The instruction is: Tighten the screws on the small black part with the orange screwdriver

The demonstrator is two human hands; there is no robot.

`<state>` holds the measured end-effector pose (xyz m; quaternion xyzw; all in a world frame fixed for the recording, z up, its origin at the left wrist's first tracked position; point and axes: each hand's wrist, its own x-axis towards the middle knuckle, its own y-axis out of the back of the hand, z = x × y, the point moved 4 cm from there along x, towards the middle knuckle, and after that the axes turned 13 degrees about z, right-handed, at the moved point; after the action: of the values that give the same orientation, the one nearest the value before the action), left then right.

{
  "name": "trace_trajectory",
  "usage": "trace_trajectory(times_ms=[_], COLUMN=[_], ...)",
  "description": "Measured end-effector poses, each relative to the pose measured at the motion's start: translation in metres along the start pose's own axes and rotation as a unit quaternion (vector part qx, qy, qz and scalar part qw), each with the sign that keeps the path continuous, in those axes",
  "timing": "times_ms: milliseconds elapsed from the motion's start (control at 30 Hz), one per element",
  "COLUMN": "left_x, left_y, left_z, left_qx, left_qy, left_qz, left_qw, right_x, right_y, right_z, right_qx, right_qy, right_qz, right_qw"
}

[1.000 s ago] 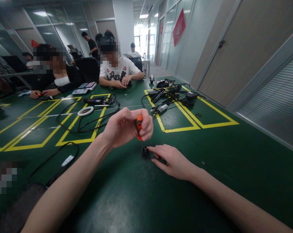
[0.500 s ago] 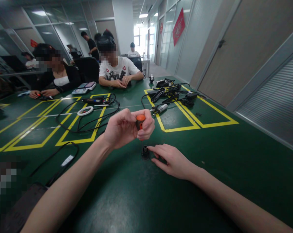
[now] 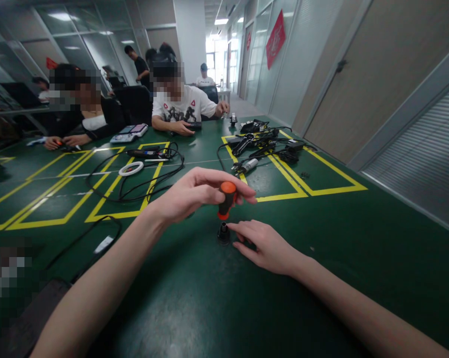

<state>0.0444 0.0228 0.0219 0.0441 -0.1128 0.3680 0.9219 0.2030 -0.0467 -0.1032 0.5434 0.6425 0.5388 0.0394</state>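
Note:
A screwdriver with a stubby dark and orange handle (image 3: 227, 200) stands nearly upright over a small black part. My left hand (image 3: 194, 194) is shut on the handle, its thumb against the near side and its fingers stretched along the far side. Directly below, the small black round part (image 3: 223, 234) rests on the table on a wider base, a metallic neck on top. The screwdriver's shaft is too hidden to make out. Beside the part lies my right hand (image 3: 260, 246), index fingertip at the neck and thumb near the base, its fingers apart.
The green table (image 3: 217, 308) carries yellow tape outlines. Black cables and tools (image 3: 261, 141) are heaped at the far right. On the left are a white ring (image 3: 131, 169), a looped cable and a black tool (image 3: 144, 153). Two people sit across the table.
My left hand has loosened from a closed fist to straighter fingers and shifted slightly right, the screwdriver handle now more exposed. The right hand stays put. The person opposite has moved a hand outward.

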Motion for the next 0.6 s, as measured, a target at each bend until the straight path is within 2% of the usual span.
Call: trace_trajectory(times_ms=[167, 367, 500, 600], left_x=[-0.004, -0.01, -0.014, -0.017], left_y=[0.006, 0.002, -0.005, -0.011], left_z=[0.022, 0.034, 0.043, 0.047], left_qx=[0.16, 0.271, 0.379, 0.45], left_qy=[-0.06, -0.119, -0.19, -0.233], left_qz=[0.036, 0.063, 0.113, 0.13], left_qw=[0.985, 0.953, 0.898, 0.852], right_x=[0.0, 0.0, 0.0, 0.0], right_y=[0.0, 0.0, 0.0, -0.001], right_z=[0.0, 0.0, 0.001, 0.001], right_qx=[0.004, 0.001, -0.003, -0.006], right_qy=[-0.005, -0.008, -0.009, -0.01], right_qz=[-0.008, -0.014, -0.013, -0.013], right_qw=[1.0, 1.0, 1.0, 1.0])
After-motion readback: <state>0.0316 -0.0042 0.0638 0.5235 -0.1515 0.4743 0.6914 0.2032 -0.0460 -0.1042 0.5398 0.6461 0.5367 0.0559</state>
